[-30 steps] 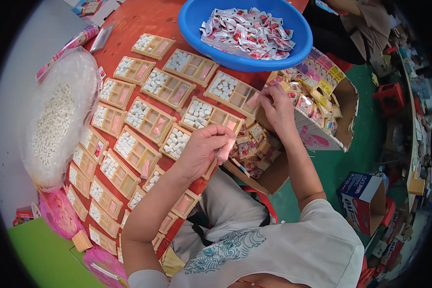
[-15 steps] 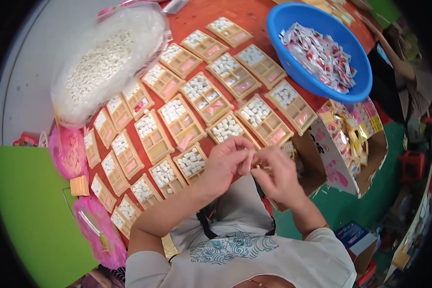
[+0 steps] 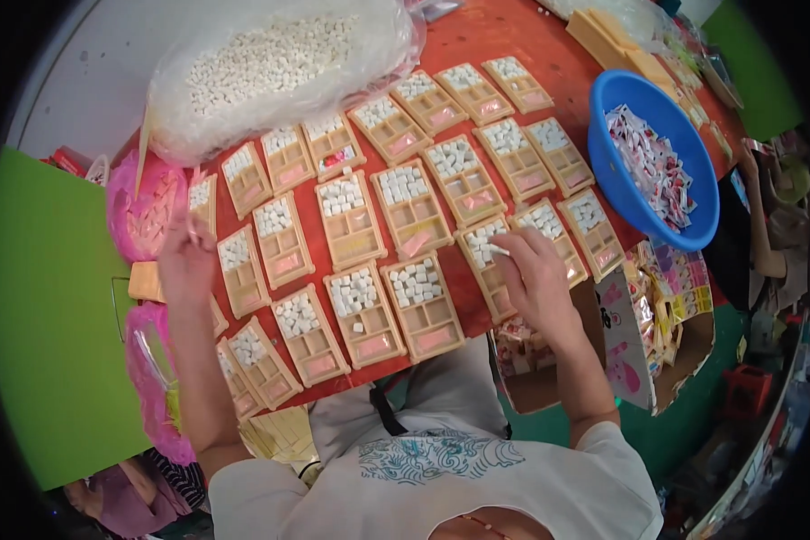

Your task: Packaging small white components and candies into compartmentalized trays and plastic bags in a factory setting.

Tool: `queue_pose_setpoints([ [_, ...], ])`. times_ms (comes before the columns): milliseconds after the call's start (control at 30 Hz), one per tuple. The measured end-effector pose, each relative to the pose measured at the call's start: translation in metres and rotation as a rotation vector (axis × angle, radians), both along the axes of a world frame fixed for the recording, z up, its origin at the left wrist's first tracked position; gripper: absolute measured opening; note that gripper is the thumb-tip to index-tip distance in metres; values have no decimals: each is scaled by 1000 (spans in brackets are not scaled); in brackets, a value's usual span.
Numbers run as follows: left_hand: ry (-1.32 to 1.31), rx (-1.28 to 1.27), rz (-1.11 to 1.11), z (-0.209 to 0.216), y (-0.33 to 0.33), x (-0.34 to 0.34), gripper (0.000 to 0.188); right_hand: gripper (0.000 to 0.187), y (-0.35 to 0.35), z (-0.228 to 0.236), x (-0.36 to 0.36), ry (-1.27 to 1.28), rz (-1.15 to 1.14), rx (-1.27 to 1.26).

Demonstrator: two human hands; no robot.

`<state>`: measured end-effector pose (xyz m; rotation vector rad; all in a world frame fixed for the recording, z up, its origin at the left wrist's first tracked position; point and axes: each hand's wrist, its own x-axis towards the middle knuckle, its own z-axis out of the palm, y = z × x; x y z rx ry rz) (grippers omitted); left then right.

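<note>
Rows of tan compartment trays (image 3: 351, 241) hold small white cubes in one large section, and many have a flat pink piece in a smaller one. My left hand (image 3: 189, 256) is at the left end of the rows, beside a pink plastic bag (image 3: 121, 202) with pink pieces inside. Its fingers are bent and blurred, so their grip is unclear. Over a tray (image 3: 486, 279) at the near right, my right hand (image 3: 535, 283) has its fingers drawn together. Something small and pale shows at its fingertips, too small to name.
A large clear bag of white cubes (image 3: 270, 67) lies at the back left. On the right stands a blue basin (image 3: 603, 180) full of small packets, above an open cardboard box (image 3: 625, 346). Stacked tan trays (image 3: 616, 54) sit at the far right; another pink bag (image 3: 148, 387) lies near left.
My hands were together in front of my body and are now far apart. The left went out to the pink bag, the right over a tray. The view has shifted too.
</note>
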<state>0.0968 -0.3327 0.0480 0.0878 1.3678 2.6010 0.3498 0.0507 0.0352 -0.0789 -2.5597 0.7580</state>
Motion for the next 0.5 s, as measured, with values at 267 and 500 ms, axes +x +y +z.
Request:
queue_pose_setpoints([
  [267, -172, -168, 707, 3, -223, -174, 43, 16, -31, -34, -68, -29, 307, 161],
  [500, 316, -992, 559, 16, -136, -115, 64, 6, -43, -45, -84, -67, 331, 246],
])
